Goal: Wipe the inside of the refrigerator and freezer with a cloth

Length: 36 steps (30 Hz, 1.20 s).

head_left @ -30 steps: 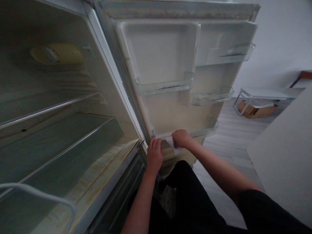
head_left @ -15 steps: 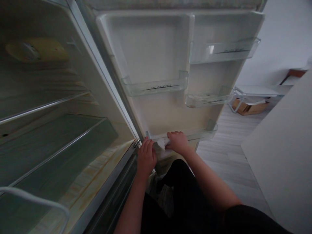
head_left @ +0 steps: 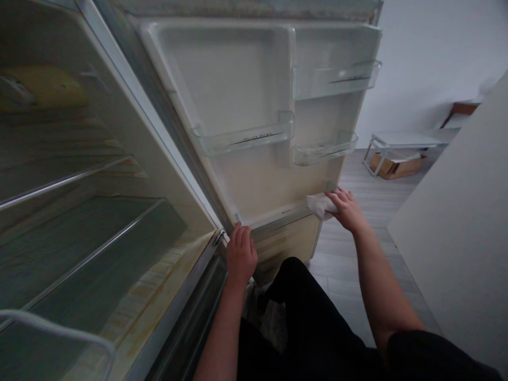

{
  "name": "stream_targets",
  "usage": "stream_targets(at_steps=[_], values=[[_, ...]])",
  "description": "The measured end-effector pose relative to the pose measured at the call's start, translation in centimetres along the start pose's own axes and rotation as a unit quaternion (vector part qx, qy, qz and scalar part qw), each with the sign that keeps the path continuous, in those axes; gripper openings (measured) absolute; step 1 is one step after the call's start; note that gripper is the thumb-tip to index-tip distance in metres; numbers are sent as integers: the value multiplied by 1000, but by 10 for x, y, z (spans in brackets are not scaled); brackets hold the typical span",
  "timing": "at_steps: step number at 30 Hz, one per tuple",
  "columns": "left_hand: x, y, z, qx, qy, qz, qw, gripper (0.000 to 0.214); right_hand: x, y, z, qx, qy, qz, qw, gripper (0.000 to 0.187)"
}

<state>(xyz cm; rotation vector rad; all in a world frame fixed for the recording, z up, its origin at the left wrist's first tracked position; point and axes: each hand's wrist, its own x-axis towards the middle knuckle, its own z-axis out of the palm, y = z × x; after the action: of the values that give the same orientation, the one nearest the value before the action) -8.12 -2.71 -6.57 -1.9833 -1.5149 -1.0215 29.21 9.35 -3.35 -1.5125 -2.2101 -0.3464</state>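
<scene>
The bottom door shelf is a clear bin low on the open fridge door. My left hand is at its hinge-side end, with the fingers curled over the rim. At the far end of the same shelf, my right hand grips a crumpled white wipe, which lies against the shelf's corner. Whether it is paper or fabric I cannot tell. My right fingers hide part of that corner.
To the left is the fridge interior with a glass shelf and yellow-brown stains along its edge. A white tube crosses the lower left. My knee is under the door. Beyond stand a low table and a cardboard box.
My right hand has slid the wipe rightward along the bottom shelf, from near my left hand to the outer end. My left hand stays at the hinge side. The view has shifted slightly.
</scene>
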Motion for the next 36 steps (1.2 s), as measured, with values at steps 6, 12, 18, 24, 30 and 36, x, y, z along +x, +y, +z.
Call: stream_targets(at_steps=[6,12,18,24,30,36], values=[[0,4,3,-13,9,-17,1000,34,7,-5,-5,-4,40,14,999,61],[-2,2,-3,-13,-1,-21,1000,33,-1,-54,14,29,19,-100,994,52],[-1,0,-8,-13,-7,-11,1000,32,-19,-20,42,-10,132,154,979,59],[-2,6,-4,-11,8,-25,1000,34,-35,-5,54,135,159,417,885,70],[-2,6,-5,-12,9,-27,1000,34,-22,-47,60,320,21,287,903,66],[-1,4,-7,-6,-3,-19,1000,31,7,-66,49,566,25,263,781,72]])
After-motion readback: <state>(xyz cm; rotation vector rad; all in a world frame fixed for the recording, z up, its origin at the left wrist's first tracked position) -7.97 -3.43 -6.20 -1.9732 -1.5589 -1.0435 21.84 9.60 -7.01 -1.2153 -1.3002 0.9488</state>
